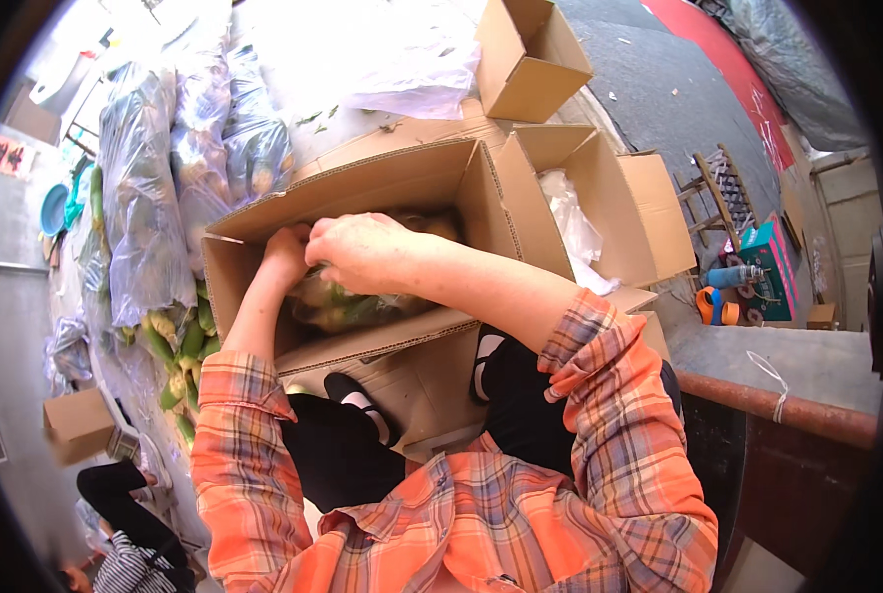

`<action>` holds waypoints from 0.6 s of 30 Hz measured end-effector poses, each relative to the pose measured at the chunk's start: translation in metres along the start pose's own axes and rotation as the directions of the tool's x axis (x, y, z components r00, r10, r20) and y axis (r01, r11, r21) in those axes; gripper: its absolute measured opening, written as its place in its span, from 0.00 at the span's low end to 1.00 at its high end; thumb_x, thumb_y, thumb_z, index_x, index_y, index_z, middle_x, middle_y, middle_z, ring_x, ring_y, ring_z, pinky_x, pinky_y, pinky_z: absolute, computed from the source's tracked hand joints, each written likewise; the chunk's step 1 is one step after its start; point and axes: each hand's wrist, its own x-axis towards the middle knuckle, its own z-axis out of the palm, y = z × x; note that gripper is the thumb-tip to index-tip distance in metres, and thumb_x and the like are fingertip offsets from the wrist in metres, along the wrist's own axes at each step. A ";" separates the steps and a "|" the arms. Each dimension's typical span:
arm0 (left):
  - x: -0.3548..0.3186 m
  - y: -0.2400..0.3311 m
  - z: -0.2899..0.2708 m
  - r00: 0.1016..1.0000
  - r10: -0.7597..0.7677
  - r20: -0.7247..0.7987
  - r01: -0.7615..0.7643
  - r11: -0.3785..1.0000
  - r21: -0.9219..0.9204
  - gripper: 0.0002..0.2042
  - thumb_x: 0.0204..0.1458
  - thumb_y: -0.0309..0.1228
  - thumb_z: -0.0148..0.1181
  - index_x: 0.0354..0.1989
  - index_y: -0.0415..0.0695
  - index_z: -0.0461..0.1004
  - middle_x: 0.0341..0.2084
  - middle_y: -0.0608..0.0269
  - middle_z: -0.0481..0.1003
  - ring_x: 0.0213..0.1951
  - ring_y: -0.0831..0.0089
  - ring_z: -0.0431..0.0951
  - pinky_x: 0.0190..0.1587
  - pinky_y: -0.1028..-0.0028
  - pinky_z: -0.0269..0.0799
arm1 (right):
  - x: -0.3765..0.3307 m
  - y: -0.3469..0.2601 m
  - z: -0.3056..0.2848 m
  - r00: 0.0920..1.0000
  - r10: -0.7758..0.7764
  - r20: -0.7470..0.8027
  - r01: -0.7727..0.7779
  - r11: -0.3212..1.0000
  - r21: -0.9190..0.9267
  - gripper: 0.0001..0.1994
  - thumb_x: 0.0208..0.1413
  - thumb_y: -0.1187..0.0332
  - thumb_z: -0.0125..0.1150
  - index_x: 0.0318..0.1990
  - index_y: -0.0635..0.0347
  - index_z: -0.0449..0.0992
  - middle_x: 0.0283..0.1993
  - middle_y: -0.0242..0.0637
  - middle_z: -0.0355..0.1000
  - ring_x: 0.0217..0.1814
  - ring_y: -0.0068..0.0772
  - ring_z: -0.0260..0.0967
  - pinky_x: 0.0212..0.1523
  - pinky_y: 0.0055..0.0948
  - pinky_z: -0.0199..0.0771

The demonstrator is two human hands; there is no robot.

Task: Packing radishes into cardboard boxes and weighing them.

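Now both our hands sit mid-frame inside open cardboard box (362, 188): right hand (362, 252) curled onto clear bag of greens (348, 306), left hand (285, 252) closed on bag edge. Settling-in step, we judge; next needs even downward press.

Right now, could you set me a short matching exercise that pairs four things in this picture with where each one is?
Things:
1. right hand
2. left hand
3. small empty carton
4. blue carton

Places:
A. on the ground at the far right, beside a wooden stool
B. over the bagged greens in the big open box, nearer its middle
C. at the top, beyond the big open box, flaps up
D. at the left inner side of the big open box, against the bag

Pairs: 1-B, 2-D, 3-C, 4-A
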 end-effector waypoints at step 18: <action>-0.105 0.009 -0.077 0.828 -0.424 -0.367 0.378 0.905 -0.193 0.12 0.44 0.36 0.59 0.32 0.39 0.76 0.32 0.48 0.76 0.38 0.54 0.77 0.40 0.62 0.72 | -0.087 0.072 -0.061 0.610 0.793 0.012 -0.751 0.573 0.327 0.18 0.51 0.53 0.57 0.25 0.60 0.72 0.17 0.27 0.63 0.12 0.19 0.56 0.10 0.22 0.49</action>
